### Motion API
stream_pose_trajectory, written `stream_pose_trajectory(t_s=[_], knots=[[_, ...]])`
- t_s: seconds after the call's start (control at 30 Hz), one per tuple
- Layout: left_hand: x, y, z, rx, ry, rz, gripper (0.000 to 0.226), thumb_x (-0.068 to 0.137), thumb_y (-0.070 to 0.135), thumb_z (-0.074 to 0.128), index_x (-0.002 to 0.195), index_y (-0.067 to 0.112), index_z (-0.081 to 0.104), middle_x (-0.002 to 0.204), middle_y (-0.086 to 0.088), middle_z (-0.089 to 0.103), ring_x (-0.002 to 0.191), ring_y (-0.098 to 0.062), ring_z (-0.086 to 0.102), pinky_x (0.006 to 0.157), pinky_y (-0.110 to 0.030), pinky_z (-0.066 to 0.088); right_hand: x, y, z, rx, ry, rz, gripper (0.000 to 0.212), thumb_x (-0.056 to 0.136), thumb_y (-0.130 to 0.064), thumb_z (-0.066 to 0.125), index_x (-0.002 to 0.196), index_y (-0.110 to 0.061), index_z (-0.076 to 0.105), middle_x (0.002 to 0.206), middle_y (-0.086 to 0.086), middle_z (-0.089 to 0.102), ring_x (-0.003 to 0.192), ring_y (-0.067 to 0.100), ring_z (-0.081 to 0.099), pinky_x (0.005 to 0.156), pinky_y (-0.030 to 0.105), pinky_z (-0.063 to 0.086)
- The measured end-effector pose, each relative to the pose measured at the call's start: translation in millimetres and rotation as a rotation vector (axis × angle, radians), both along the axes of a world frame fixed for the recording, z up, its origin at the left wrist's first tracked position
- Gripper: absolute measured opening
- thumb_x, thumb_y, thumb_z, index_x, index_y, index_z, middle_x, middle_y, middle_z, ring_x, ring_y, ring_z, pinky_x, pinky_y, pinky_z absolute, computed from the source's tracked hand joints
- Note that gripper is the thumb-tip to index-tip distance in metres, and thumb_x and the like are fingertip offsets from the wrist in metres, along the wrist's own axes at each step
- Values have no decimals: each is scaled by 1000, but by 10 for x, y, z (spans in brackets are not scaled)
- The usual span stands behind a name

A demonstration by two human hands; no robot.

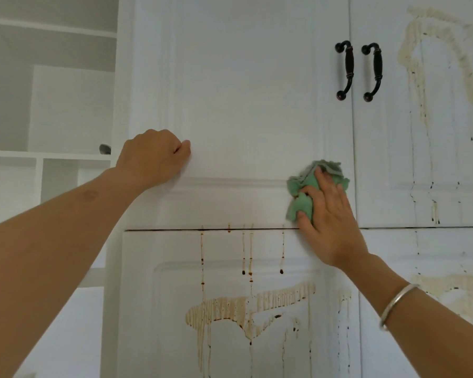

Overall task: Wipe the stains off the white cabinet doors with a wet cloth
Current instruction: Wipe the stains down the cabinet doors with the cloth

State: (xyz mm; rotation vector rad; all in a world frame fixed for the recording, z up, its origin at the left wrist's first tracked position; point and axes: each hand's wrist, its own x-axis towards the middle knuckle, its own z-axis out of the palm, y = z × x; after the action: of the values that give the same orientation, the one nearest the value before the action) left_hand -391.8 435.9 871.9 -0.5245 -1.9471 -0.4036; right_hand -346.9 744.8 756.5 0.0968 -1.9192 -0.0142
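Presses a crumpled green cloth [302, 186] onto the lower right corner of the upper white panelled cabinet door [243, 91] with the straight-fingered right hand [328, 227], cloth under and beyond the fingertips. Rests the left hand [152, 156], an empty curled fist, on the same door, well apart.

Left of frame: open white shelving unit [49, 155], built of horizontal boards and upright dividers. Grey back wall [8, 105] shows behind the shelves. The upper bay has a tall white panel [71, 110] standing upright on the shelf board. The lower row is split into smaller compartments [59, 181]. Small dark rounded object [104, 149] at the shelf's right end, kind unclear. Light soft and even, slightly dim.
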Motion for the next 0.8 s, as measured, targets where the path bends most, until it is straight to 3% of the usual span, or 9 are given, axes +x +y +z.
stream_pose_trajectory(t_s=[0.1, 0.2, 0.43, 0.6, 0.67, 0.8], knots=[[6, -70, -13, -13, -184, -78, 60, 101, 40, 35, 60, 6, 64, 48, -6, 59, 50, -26, 59, 56, -28, 40, -118, -340, -25, -254, 105, 7, 62, 90, -41, 26, 137, -4, 40, 159, 19, 16, 149, 28, 8, 122, 42, -2], [-3, -149, -77, -31, -285, -125, 60, 101, 42, 34, 59, 8, 62, 47, -5, 59, 40, -21, 51, 50, -25, 39, -246, -921, -136, -429, 154, 0, 66, 92, -43, 22, 147, -7, 30, 159, 21, 10, 149, 30, 2, 121, 47, -4], [-37, -186, -229, -49, -264, -191, 60, 100, 43, 39, 54, 9, 60, 41, -2, 58, 28, -15, 48, 50, -27, 49, -462, -1935, -260, 39, 79, 80, 57, 96, -37, 38, 151, -21, 32, 157, 11, 28, 143, 27, 28, 121, 47, 8], [-72, -200, -272, -25, -175, -189, 60, 100, 42, 39, 56, 7, 58, 40, 0, 56, 26, -9, 46, 46, -22, 40, -413, -1580, -175, 268, 26, 71, 52, 100, -44, 33, 150, -27, 33, 152, 7, 38, 137, 25, 37, 121, 43, 13], [-71, -201, -303, 2, -145, -188, 58, 100, 41, 39, 55, 9, 58, 42, 0, 56, 31, -14, 50, 48, -23, 38, -365, -1387, -140, 294, -9, 45, 53, 100, -46, 30, 151, -31, 29, 153, 6, 36, 138, 25, 37, 121, 43, 10], [-44, -197, -348, 15, -113, -176, 57, 100, 38, 39, 57, 8, 60, 41, 6, 53, 38, -16, 53, 54, -25, 41, -259, -981, -200, 141, 14, 6, 56, 98, -47, 31, 151, -29, 29, 154, 8, 33, 141, 24, 31, 121, 42, 6]])
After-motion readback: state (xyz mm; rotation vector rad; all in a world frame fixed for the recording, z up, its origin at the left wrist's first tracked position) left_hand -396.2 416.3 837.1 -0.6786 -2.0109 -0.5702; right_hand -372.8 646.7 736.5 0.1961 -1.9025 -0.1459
